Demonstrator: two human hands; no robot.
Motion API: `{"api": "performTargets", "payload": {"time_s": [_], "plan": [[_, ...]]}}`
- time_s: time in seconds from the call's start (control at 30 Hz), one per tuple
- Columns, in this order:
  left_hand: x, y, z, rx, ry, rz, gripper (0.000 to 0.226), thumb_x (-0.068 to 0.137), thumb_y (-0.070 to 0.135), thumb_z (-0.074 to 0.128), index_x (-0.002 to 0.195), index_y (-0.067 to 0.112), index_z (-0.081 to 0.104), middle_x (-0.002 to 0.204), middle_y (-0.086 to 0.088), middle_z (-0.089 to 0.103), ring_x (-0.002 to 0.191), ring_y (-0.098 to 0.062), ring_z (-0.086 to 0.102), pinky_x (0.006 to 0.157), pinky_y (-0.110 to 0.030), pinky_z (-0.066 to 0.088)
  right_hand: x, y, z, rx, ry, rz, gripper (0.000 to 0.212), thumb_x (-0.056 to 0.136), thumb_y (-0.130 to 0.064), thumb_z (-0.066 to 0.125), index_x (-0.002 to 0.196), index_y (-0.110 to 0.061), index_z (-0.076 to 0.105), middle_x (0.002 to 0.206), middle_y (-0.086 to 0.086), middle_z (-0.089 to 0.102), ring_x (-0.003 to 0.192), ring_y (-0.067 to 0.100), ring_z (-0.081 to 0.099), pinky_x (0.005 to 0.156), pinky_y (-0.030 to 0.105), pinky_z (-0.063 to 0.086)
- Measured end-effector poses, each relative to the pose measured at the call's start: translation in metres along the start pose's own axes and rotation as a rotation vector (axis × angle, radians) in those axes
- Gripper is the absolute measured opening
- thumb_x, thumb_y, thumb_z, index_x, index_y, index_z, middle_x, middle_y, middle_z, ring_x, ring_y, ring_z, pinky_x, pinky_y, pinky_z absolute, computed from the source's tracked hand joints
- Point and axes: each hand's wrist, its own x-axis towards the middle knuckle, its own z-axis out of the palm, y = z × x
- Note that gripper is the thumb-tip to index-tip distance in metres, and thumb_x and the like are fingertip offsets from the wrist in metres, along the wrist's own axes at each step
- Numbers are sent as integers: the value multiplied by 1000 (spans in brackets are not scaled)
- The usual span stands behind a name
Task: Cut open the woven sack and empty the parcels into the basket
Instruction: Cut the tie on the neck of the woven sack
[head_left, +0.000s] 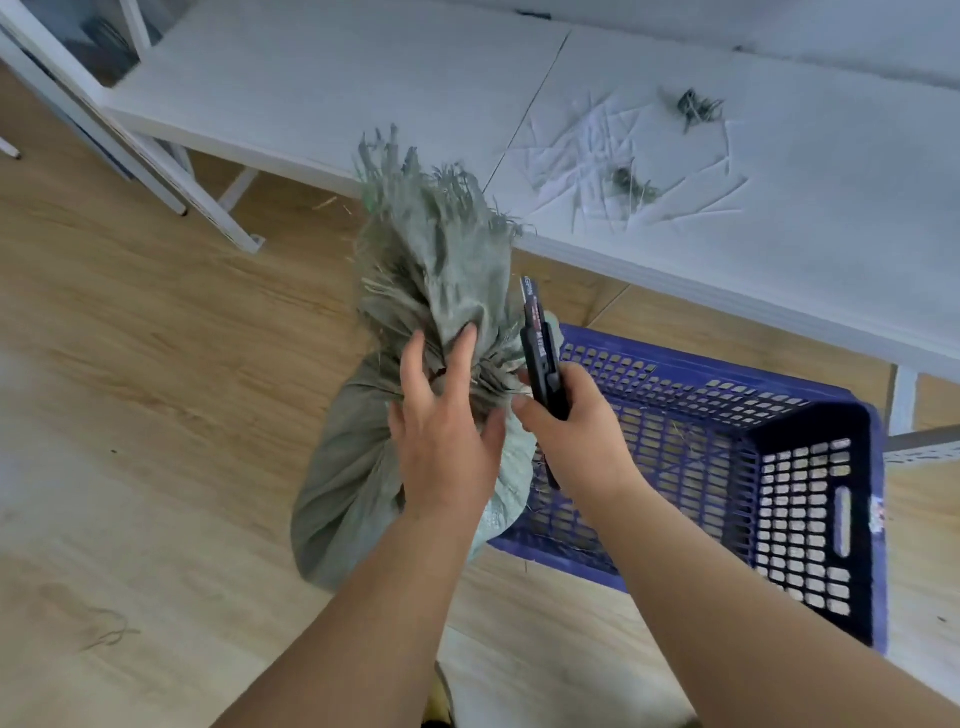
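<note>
Your left hand (447, 415) grips the neck of the sack (395, 457), left of the basket (810, 441); your right hand (566, 421) clutches the knife (540, 353). A slip toward the near fingers could cut you.

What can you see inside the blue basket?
Only a few loose straw-like strands lie on the blue basket floor; no parcels. The right hand and woven sack hide its near-left corner.

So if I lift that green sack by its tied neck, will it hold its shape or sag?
Probably sag: the green sack is creased soft weave, bunched where the left hand grips it. Its rounded belly suggests loose contents that would shift. The frayed top may shed strands, like those on the table.
</note>
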Motion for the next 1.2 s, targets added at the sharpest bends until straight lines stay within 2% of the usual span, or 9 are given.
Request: {"api": "performTargets", "payload": {"time_s": [0.17, 0.3, 0.43, 0.6, 0.77, 0.93, 1.0, 1.1, 1.2], "plan": [[19, -31, 39, -190, 28, 28, 93, 75, 17, 74, 148, 38, 19, 143, 0, 29, 122, -15, 43, 95, -20, 37, 44, 32, 17, 69, 16, -160, 18, 85, -25, 66, 101, -25, 58, 91, -7, 66, 88, 12, 62, 82, 32, 50], [39, -52, 57, -289, 36, 66, 90, 78, 11, 70, 151, 28, 20, 144, -1, 31, 116, 0, 32, 85, -1, 18, 73, 43, 29, -6, 58, -353, 24, 77, -35, 75, 89, -27, 55, 77, -13, 63, 70, -2, 57, 67, 20, 46], [46, -64, 67, -396, -9, 84, 91, 79, 14, 68, 151, 32, 16, 151, 7, 25, 128, 3, 29, 96, -11, 21, 95, 48, 42, -64, 80, -444, 43, 62, -41, 85, 81, -30, 49, 73, -16, 59, 66, -6, 56, 53, 12, 39], [46, -70, 52, -531, -140, -72, 77, 84, 19, 62, 151, 31, 24, 155, 10, 25, 137, -6, 27, 103, -24, 25, 102, 51, 49, -196, 113, -400, 41, 65, -32, 85, 81, -23, 49, 78, -8, 60, 75, 13, 60, 61, 25, 44], [26, -59, 28, -395, 560, 271, 28, 89, 10, 57, 112, 24, 65, 120, 13, 52, 117, -2, 47, 100, -14, 32, 92, 42, 56, -56, 71, -394, 39, 67, -15, 83, 74, -26, 46, 75, -8, 65, 71, 11, 62, 71, 29, 50], [38, -77, 48, -122, 339, 224, 29, 97, 26, 50, 122, 40, 58, 128, 29, 52, 136, -2, 30, 116, -47, -2, 89, 47, 66, 131, -12, -416, 37, 72, -4, 79, 75, -21, 46, 73, -7, 63, 56, 7, 53, 58, 22, 43], [41, -87, 53, -241, 279, 166, 28, 97, 31, 50, 123, 40, 53, 127, 28, 50, 137, -4, 32, 118, -50, 1, 87, 47, 64, 155, -17, -424, 36, 74, -1, 76, 75, -21, 45, 75, -4, 62, 57, 10, 52, 56, 23, 41], [42, -95, 55, -572, 176, 102, 21, 98, 26, 49, 114, 40, 48, 121, 22, 57, 113, 3, 50, 95, -29, 40, 86, 46, 64, 146, -15, -433, 36, 75, 0, 75, 76, -21, 46, 78, -3, 62, 60, 11, 52, 58, 24, 40], [45, -103, 52, -523, 188, 75, 18, 98, 22, 47, 99, 40, 52, 109, 23, 58, 93, 0, 54, 69, -19, 41, 88, 50, 75, 170, -35, -449, 37, 75, 3, 74, 76, -20, 45, 77, -4, 63, 58, 8, 53, 55, 19, 41]]}}
